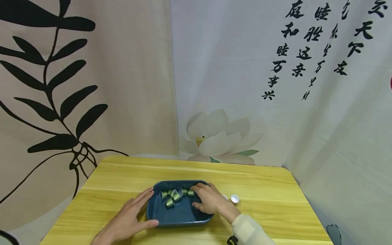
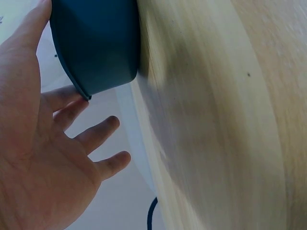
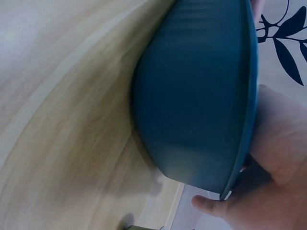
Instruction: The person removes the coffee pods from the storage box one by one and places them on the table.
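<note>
A dark blue tray lies on the table, with several small green cup-shaped capsules grouped in its far left and middle part. My left hand is at the tray's left side, fingers touching the far corner and thumb at the near one. In the left wrist view its fingers are straight and spread by the tray's rim. My right hand reaches over the right rim into the tray. Its fingertips are beside a green capsule at the right of the group, thumb apart from the fingers. Its undersides are hidden.
A small white round piece lies on the table right of the tray, and another is partly hidden behind my right hand. The wooden table reaches back to a curtain printed with leaves and a flower.
</note>
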Available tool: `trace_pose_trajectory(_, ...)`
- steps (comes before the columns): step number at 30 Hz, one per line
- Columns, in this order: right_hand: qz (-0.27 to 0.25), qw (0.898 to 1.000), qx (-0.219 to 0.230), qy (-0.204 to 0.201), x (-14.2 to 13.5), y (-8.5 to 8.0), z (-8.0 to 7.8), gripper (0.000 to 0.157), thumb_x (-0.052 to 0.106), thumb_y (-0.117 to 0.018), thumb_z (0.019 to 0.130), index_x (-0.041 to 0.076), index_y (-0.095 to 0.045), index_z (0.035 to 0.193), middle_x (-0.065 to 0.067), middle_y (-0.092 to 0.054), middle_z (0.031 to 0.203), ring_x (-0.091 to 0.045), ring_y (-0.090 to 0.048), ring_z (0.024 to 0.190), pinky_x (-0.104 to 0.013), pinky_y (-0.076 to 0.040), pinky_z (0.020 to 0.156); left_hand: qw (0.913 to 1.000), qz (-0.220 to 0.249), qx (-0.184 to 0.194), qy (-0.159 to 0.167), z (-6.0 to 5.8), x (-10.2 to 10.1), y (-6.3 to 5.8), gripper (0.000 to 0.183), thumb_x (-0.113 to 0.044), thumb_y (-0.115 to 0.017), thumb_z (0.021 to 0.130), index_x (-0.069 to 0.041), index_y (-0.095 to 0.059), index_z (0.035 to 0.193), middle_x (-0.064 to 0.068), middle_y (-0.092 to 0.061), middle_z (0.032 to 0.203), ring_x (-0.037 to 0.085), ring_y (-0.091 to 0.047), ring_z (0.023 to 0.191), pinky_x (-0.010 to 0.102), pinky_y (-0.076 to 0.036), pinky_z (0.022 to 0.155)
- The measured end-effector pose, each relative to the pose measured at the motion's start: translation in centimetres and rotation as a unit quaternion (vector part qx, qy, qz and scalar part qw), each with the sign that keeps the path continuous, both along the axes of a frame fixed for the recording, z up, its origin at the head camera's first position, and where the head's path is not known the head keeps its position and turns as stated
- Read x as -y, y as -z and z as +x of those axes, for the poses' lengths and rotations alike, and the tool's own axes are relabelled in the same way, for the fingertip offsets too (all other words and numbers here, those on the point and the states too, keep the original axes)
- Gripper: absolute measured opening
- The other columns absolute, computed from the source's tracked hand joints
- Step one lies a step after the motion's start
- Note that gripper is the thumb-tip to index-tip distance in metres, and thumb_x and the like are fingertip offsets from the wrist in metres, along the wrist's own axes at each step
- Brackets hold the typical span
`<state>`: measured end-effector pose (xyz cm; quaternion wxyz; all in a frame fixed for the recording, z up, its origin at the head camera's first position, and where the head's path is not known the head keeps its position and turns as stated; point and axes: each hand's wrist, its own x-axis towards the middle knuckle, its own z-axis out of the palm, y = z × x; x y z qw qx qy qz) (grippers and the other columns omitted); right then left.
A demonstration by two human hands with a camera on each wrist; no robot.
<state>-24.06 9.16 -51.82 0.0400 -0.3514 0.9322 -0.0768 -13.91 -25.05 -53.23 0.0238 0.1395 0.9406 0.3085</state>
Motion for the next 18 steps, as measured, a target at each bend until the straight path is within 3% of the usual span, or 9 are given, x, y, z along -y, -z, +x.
trace_pose_trajectory(11,-0.01,1.0,-0.023,-0.005,0.18,0.39,-0.11,0.05,0.03,-0.085,0.102,0.015,-0.072,0.149,-0.005,-0.077,0.144,-0.024,-0.075,0.13,-0.061,-0.058,0.115,1.0,0.0,0.0,0.0,0.0,0.11,0.16,0.109,-0.072,-0.082,0.093,-0.012,-0.043,0.175,0.01,-0.037,0.186,0.049,-0.046,0.164,0.089,-0.031,0.123)
trace_pose_trajectory(18,-0.025,0.998,-0.06,-0.026,0.16,0.46,-0.2,0.03,0.023,-0.089,0.099,0.015,-0.083,0.127,0.0,-0.085,0.119,-0.016,-0.08,0.108,-0.055,-0.064,0.106,1.0,-0.001,-0.005,0.001,0.01,0.12,0.27,0.108,-0.071,-0.082,0.094,-0.012,-0.043,0.175,0.01,-0.037,0.186,0.049,-0.046,0.164,0.09,-0.031,0.123)
